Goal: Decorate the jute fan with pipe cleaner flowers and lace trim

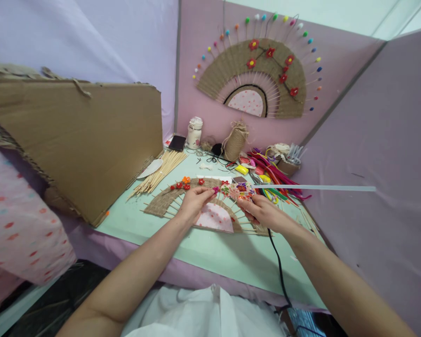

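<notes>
In the head view my left hand pinches a small magenta flower between thumb and fingertips. My right hand is wrapped round a flower-patterned glue gun, its nozzle towards the magenta piece. A long translucent glue stick juts from the gun's rear to the right, and a black cord hangs below. Under both hands lies a half-round twine-woven fan with thin sticks and a dotted pink centre. Red and orange flowers sit along its upper left.
A finished-looking fan with pompom tips hangs on the pink back wall. Cardboard stands at the left beside bamboo sticks. Behind are a twine spool and a white bottle; coloured pipe cleaners lie at the right.
</notes>
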A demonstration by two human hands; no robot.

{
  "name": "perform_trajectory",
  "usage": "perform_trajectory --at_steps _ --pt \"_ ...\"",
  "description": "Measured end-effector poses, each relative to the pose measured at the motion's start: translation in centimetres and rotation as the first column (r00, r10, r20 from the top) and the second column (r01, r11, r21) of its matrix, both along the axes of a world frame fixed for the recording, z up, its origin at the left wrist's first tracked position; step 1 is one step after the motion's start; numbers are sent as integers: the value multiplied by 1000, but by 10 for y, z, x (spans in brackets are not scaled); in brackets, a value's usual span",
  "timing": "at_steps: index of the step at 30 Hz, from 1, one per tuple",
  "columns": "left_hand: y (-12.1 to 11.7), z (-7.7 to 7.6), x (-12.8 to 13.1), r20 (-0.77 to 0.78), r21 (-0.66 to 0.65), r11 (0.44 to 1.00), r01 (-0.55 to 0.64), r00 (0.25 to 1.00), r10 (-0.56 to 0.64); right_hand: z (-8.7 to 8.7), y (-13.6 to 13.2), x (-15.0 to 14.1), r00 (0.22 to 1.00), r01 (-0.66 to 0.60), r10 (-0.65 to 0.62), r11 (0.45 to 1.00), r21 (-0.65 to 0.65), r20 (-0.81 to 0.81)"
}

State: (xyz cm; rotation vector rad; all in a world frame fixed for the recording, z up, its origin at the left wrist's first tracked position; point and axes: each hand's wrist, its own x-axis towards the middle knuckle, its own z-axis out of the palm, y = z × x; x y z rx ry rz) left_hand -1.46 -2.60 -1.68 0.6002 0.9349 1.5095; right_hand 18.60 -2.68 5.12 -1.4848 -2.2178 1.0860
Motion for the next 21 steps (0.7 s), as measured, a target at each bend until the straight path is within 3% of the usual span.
perform_trajectory --at_steps 9,21 --pt "3 -6 0 -9 10 1000 4 1000 -4 2 -3 -1 1000 21 -21 1000 -4 18" --pt "1 -3 1 15 -10 1000 -4 1000 4 0 0 2 998 -19 17 999 35 55"
